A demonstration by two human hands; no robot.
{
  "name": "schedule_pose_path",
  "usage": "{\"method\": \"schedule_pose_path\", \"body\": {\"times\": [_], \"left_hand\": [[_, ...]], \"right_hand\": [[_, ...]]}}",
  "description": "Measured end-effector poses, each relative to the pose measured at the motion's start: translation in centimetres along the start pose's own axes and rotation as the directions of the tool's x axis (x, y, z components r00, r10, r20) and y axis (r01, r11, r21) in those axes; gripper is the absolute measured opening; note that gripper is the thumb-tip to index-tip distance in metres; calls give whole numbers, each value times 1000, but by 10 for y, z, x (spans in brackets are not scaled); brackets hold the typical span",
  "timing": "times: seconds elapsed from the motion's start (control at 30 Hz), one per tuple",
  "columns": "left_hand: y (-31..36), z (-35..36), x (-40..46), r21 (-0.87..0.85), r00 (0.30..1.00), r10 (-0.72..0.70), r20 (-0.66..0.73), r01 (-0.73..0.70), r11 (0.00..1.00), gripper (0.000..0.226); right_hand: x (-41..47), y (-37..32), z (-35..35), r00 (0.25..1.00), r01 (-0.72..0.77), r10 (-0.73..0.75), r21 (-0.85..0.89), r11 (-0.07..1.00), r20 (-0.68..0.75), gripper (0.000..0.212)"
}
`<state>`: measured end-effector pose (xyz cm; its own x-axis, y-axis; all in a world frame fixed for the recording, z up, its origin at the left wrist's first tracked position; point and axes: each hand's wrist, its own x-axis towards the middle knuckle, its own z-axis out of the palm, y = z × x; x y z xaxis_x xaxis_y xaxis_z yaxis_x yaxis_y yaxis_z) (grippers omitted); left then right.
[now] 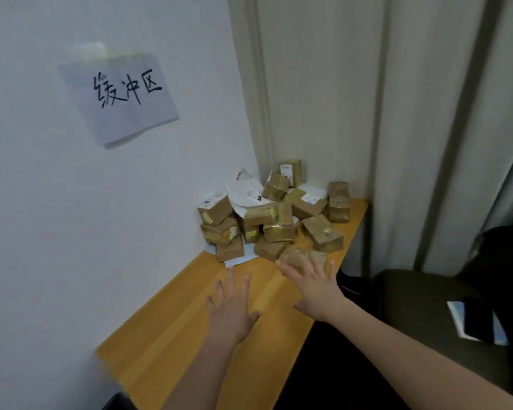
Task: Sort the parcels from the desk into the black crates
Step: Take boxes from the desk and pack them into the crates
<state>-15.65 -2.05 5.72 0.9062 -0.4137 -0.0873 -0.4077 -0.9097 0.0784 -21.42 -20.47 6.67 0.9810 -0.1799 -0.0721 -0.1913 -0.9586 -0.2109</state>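
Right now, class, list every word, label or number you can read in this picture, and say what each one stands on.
"缓冲区": handwritten in black on the paper sheet stuck to the white wall.
Shipping labels on the parcels piled on the desk: printed, but too small and blurred to read.
Nothing else bears readable text.

A paper sign (119, 97) on the wall reads "缓冲区".

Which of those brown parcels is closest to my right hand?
The blurred parcel at the pile's front edge, right at the right hand's fingertips; the others lie farther back.
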Motion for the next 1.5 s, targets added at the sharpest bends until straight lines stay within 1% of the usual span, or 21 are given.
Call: {"method": "schedule_pose_path", "body": {"times": [0.1, 0.17, 0.3, 0.4, 0.47, 0.57, 0.67, 0.73, 0.8, 0.87, 0.9, 1.07, 1.13, 1.2, 1.27, 1.37, 1.43, 1.5], "left_hand": [[51, 3, 40, -3, 999, 50, 17, -50, 999, 91], [79, 2, 63, 3, 995, 98, 20, -98, 995, 90], [110, -2, 101, 18, 989, 140, 50, -141, 990, 89], [113, -3, 128, 69, 990, 133, 51, -136, 988, 89], [108, -1, 149, 70, 991, 119, 59, -123, 990, 88], [95, 2, 187, 88, 994, 86, 69, -92, 992, 87], [83, 0, 230, 56, 996, 49, 75, -54, 997, 89], [74, -3, 262, 18, 998, 41, 56, -42, 999, 89], [64, -6, 289, -9, 998, 36, 51, -35, 999, 89], [53, -10, 312, -22, 999, 22, 41, -21, 1000, 84], [48, -11, 322, -30, 999, 20, 42, -19, 999, 81], [31, -5, 356, -52, 998, 0, 57, 3, 999, 82], [24, 3, 369, -77, 997, -27, 77, 33, 996, 83], [18, 11, 380, -89, 994, -50, 102, 59, 994, 84], [14, 15, 390, -83, 989, -86, 123, 97, 992, 85], [7, 15, 412, -34, 974, -176, 141, 182, 983, 85], [6, 12, 428, -33, 957, -245, 157, 253, 967, 85], [9, 13, 453, -13, 939, -294, 176, 301, 953, 86]], "right_hand": [[19, 71, -19, 997, -78, 78, 7, 997, -3, 92], [33, 107, -31, 994, -107, 107, 2, 994, 3, 90], [65, 141, -38, 994, -111, 110, 28, 993, 30, 86], [96, 145, -26, 993, -118, 116, 59, 991, 37, 83], [117, 145, -17, 992, -119, 116, 70, 990, 39, 80], [148, 147, -14, 990, -123, 119, 48, 991, 70, 81], [188, 153, -15, 987, -146, 141, 69, 987, 76, 83], [220, 157, -21, 988, -139, 135, 45, 989, 73, 85], [247, 157, -30, 992, -118, 116, 27, 993, 46, 84], [271, 153, -36, 996, -86, 86, 26, 996, -20, 83], [281, 150, -38, 997, -71, 71, 19, 997, -22, 83], [329, 138, -30, 995, -43, 43, -4, 999, 91, 81], [350, 137, -24, 992, 9, -3, -45, 999, 127, 82], [371, 136, -14, 988, 62, -51, -79, 995, 145, 87], [397, 133, -4, 982, 89, -84, -26, 996, 170, 90], [441, 125, 4, 958, 130, -136, 40, 991, 252, 77], [466, 122, 3, 930, 199, -203, 44, 979, 306, 76], [494, 125, 5, 906, 267, -286, 103, 958, 313, 78]]}}
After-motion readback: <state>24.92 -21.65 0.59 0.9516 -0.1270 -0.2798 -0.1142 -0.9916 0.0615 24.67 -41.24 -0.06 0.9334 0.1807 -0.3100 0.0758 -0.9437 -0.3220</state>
